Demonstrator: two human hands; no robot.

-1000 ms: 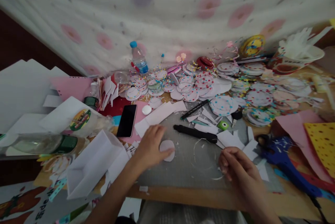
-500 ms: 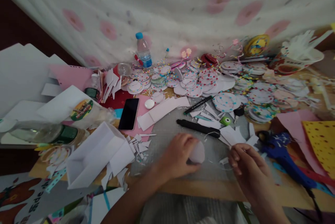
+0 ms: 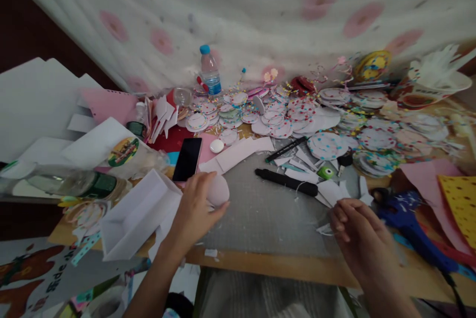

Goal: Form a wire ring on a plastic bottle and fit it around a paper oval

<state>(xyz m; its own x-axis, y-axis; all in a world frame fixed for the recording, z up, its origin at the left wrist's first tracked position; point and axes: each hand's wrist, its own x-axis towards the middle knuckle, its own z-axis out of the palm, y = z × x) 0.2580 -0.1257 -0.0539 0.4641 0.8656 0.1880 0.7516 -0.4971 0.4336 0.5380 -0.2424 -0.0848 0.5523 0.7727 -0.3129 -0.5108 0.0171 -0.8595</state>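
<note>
My left hand (image 3: pixel 197 206) is at the left part of the grey mat (image 3: pixel 260 219), its thumb and fingers around the edge of a pale round disc (image 3: pixel 217 190). The disc stands tilted just in front of the black phone (image 3: pixel 188 159). Over the mat's right side, my right hand (image 3: pixel 359 236) is closed with its fingertips pressed together; what they hold, if anything, cannot be made out. A thin clear strand lies near those fingertips. Between the hands, farther back, a black pen-shaped tool (image 3: pixel 286 182) and a dark marker (image 3: pixel 286 149) rest among white paper scraps (image 3: pixel 305 174).
An open white box (image 3: pixel 134 214) and plastic bottles (image 3: pixel 78 182) stand at the left. Stacks of dotted round paper pieces (image 3: pixel 275 115) line the back, beside a water bottle (image 3: pixel 210 73). A blue glue gun (image 3: pixel 416 224) with a cord lies at the right.
My left hand has moved left across the mat with the disc. Loose paper scraps seen there before are now mostly gone from view. My right hand stays nearly in place.
</note>
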